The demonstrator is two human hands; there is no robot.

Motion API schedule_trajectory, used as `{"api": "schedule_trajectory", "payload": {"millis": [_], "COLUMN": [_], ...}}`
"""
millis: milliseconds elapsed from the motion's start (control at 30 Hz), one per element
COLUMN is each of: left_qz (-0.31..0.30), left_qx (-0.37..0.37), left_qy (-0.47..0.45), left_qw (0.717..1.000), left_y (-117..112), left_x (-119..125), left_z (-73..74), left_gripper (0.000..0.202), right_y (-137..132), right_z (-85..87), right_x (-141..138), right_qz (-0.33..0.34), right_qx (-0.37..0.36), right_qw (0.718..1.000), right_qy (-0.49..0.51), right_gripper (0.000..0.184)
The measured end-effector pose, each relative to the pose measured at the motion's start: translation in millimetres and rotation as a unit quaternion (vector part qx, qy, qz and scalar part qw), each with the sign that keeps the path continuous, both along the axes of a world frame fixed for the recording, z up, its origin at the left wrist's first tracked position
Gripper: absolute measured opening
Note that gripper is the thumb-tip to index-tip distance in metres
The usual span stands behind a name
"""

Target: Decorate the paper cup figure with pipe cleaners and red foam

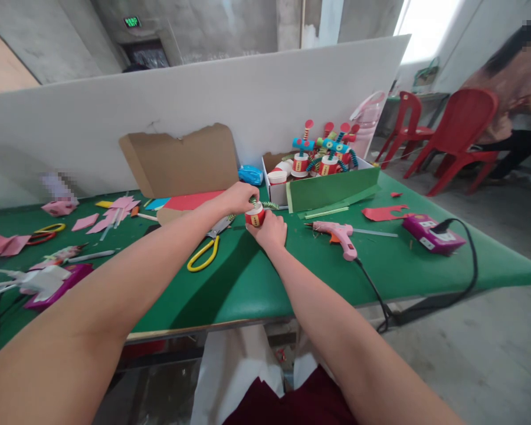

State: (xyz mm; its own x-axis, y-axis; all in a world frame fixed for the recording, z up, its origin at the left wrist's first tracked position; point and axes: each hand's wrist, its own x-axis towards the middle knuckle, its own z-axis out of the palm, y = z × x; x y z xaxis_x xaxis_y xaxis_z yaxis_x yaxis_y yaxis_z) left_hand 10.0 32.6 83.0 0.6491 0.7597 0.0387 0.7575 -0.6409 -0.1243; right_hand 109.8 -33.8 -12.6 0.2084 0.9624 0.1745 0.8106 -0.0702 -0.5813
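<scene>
In the middle of the table, my right hand [272, 231] is wrapped round a small red-and-white paper cup [255, 217] with a yellow label, holding it upright and upside down. My left hand [243, 196] reaches over the cup's top, its fingers closed on a green folded paper strip; the fingertips are partly hidden. Another green-and-white folded paper strip [271, 205] sticks out to the right of the cup. Scissors with yellow handles [203, 254] lie just left of the cup. To the right rests a pink hot glue gun [336, 234] with a clear glue stick in it.
A box [331, 189] with finished paper-cup figures stands at the back right. Behind my left arm is an open cardboard box [183, 159]. Purple power strips [433, 233], cables, red paper scraps [384, 213] and pink paper [110, 215] lie about. A person sits at far right.
</scene>
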Motion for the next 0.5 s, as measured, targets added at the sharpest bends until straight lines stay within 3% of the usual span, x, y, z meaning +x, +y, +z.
{"api": "schedule_trajectory", "payload": {"millis": [333,500], "left_qz": [0.010,0.036], "left_qx": [-0.021,-0.053], "left_qy": [0.005,-0.050], "left_qw": [1.000,0.997], "left_y": [0.2,-1.5], "left_x": [-0.8,-9.3], "left_z": [1.9,18.3], "left_gripper": [0.029,0.039], "right_y": [0.0,0.6], "right_z": [-0.2,-0.4], "right_x": [0.3,1.0], "right_qz": [0.001,0.002], "right_qx": [0.001,-0.007], "right_qw": [1.000,1.000], "right_qy": [-0.004,-0.010], "right_gripper": [0.043,0.046]}}
